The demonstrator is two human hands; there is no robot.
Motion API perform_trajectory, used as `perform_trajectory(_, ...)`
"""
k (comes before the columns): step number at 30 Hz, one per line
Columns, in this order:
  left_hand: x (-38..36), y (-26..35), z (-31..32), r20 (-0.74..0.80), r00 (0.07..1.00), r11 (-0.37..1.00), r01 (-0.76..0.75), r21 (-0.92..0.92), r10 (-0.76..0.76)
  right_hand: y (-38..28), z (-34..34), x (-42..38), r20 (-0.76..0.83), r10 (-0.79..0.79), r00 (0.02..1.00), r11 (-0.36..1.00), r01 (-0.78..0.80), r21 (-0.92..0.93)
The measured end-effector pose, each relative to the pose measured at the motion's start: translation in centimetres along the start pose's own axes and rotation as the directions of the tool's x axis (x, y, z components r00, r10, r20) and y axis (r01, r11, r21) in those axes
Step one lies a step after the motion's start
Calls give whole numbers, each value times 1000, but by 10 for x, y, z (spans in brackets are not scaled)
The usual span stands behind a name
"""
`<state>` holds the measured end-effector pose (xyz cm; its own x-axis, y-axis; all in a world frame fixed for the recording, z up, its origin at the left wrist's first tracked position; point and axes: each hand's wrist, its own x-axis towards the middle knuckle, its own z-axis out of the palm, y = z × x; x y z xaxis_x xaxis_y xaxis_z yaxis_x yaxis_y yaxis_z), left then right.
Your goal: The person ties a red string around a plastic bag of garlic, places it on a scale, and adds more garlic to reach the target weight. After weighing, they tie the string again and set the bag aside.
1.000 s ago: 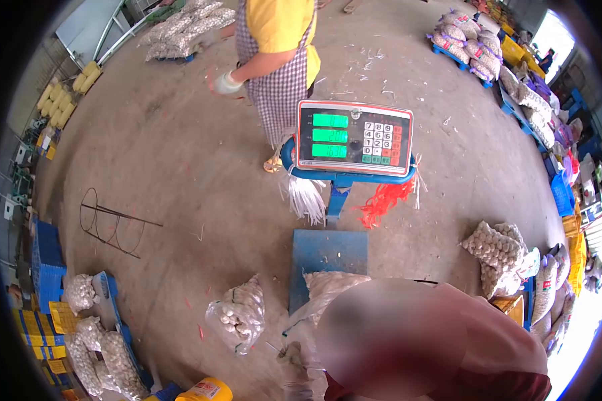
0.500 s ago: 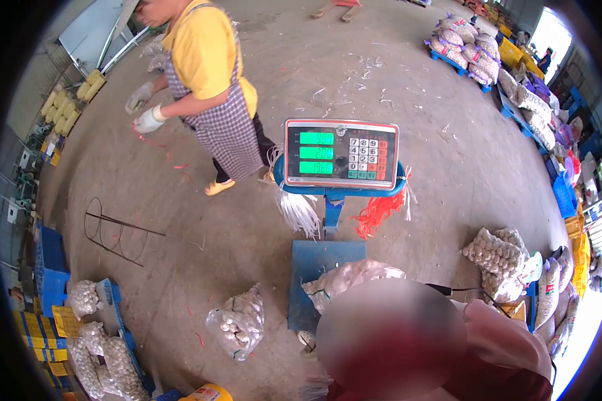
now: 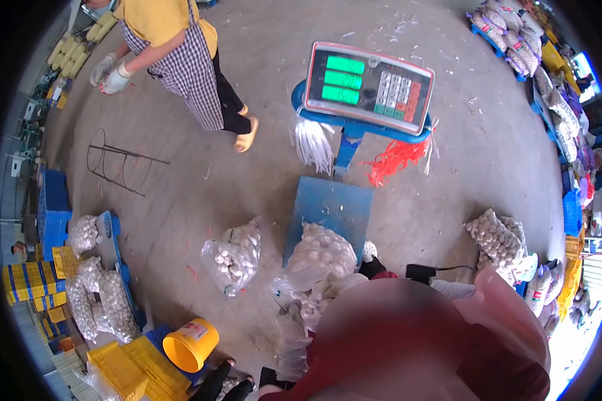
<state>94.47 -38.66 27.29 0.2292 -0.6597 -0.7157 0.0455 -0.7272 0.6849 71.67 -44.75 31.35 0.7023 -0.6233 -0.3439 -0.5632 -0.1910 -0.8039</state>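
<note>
A clear plastic bag of garlic bulbs (image 3: 322,250) lies on the blue platform (image 3: 329,206) of the scale, its loose mouth toward me. Whitish plastic and more bulbs (image 3: 313,313) spill toward my body. A blurred patch and maroon sleeves cover most of the near area, and I cannot make out my left hand there. A white glove, apparently my right hand (image 3: 452,289), shows in part beside a black box with a cable (image 3: 421,273); its fingers are hidden. The scale's display (image 3: 371,87) glows green, its digits unreadable.
Another open bag of garlic (image 3: 234,257) stands left of the scale. A yellow bucket (image 3: 191,344), crates (image 3: 140,367) and a wire stand (image 3: 124,164) are at left. A person in a checked apron (image 3: 184,87) stands beyond. Filled sacks (image 3: 498,237) sit at right.
My view has turned and shifted, so the scale sits higher and tilted. The garlic bag on the platform now shows more fully. The person in the apron appears farther up and left.
</note>
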Motion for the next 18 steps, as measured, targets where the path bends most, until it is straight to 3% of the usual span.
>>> perform_trajectory(2,0,-4,-13,43,992,988,-112,-109,117,-12,22,21,77,5,997,1000,-4,-14)
perform_trajectory(3,-3,-2,-17,38,994,989,-93,-112,98,-13,28,28,134,-4,991,999,11,-52)
perform_trajectory(4,-9,11,-19,72,995,986,-52,-156,64,-12,30,31,23,-67,997,989,69,-131)
perform_trajectory(5,-13,24,-21,104,994,980,-13,-197,34,-10,30,35,32,-70,997,989,74,-126)
perform_trajectory(7,-10,19,-29,86,994,993,-55,-100,64,-1,38,40,102,12,995,991,2,-131)
perform_trajectory(9,9,5,-37,-44,999,888,-35,-458,17,9,41,35,156,-38,987,969,75,-237)
perform_trajectory(10,10,12,-50,59,996,874,-34,-485,71,16,32,27,47,-47,998,999,48,-21)
perform_trajectory(11,10,20,-57,62,996,871,-31,-489,71,20,22,18,-67,-33,997,980,46,193)
perform_trajectory(13,16,35,-63,62,980,805,-119,-581,189,46,45,-7,-300,-202,932,937,273,219)
perform_trajectory(14,25,13,-70,-31,990,851,-133,-509,137,21,18,-21,-333,-70,940,968,145,207)
perform_trajectory(15,20,19,-66,3,989,903,-132,-410,146,-2,-12,-33,-379,62,923,981,12,191)
perform_trajectory(17,16,29,-57,61,984,950,-145,-277,168,-33,-43,-56,-500,-32,866,964,159,212)
perform_trajectory(18,19,30,-52,75,981,956,-154,-249,177,-40,-45,-64,-478,56,877,918,144,371)
